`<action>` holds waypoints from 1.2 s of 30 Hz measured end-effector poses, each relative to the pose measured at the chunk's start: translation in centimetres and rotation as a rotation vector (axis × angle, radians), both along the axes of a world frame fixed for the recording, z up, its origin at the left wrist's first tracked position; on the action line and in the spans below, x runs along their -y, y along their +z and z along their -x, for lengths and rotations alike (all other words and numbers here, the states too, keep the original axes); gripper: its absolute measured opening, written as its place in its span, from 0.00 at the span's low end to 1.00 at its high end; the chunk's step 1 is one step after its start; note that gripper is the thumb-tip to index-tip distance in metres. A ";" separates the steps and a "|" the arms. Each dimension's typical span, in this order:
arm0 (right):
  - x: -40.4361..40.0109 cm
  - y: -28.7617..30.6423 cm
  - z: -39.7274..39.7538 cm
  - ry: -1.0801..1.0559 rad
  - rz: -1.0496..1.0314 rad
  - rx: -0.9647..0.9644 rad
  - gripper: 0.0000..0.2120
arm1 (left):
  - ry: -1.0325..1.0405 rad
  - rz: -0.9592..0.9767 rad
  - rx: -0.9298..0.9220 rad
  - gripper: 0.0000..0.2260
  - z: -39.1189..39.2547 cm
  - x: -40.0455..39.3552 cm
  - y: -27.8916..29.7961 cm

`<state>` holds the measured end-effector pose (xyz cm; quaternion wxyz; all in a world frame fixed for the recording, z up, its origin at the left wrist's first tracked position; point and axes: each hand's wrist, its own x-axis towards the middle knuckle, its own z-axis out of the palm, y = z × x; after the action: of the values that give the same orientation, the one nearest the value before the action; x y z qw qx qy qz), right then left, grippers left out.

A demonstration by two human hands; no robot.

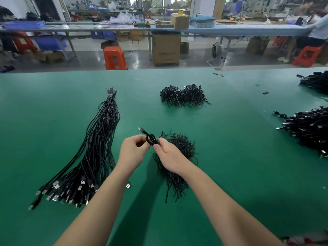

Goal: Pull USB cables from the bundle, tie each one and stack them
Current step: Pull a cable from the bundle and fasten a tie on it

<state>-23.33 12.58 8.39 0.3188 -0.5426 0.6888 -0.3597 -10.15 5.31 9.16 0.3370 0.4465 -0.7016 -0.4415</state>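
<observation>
A: How far along can the work be judged to be?

B: Roughly midway, by the look of it. On the green table a long bundle of untied USB cables is laid from 11 o'clock down to 8 o'clock, bound near its far tip, plugs fanned at the near end. Many cables are left in it. A large stack of finished cables is seen at 3 o'clock, and a further dark heap at 2 o'clock, cut off by the frame.

A: And the smaller piles?

B: A heap of short black ties is spread just beyond and under the right hand. A second, tighter double heap sits at 12 o'clock; whether ties or coiled cables cannot be told at this distance.

A: What is held?

B: One coiled cable is held in the air between both hands, its plug pointing up toward 11 o'clock. It is pinched by the curled fingers of the left hand, while the fingers of the right hand are closed on it from the other side, probably with a tie being wound round. The tying is judged unfinished; stacking is left.

A: Room to move?

B: Open table lies between the hands and the 3 o'clock stack, so a carry there is unobstructed. The far table edge is well apart. A loose plug rests close by the left forearm and could be brushed.
</observation>
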 end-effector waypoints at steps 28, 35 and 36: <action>-0.3 1.2 -0.1 -0.055 -0.026 0.342 0.13 | 0.016 0.439 0.235 0.03 -0.5 -2.0 0.7; -0.4 1.2 0.5 -0.083 -0.080 0.464 0.13 | -0.022 0.634 0.371 0.02 -1.0 -2.0 0.6; -0.4 1.2 0.6 -0.074 -0.099 0.489 0.14 | -0.035 0.756 0.399 0.03 -1.1 -1.9 0.6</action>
<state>-23.96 12.93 9.57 0.4889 -0.3976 0.6275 -0.4574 -9.09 7.22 9.76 0.3272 0.3562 -0.8729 -0.0640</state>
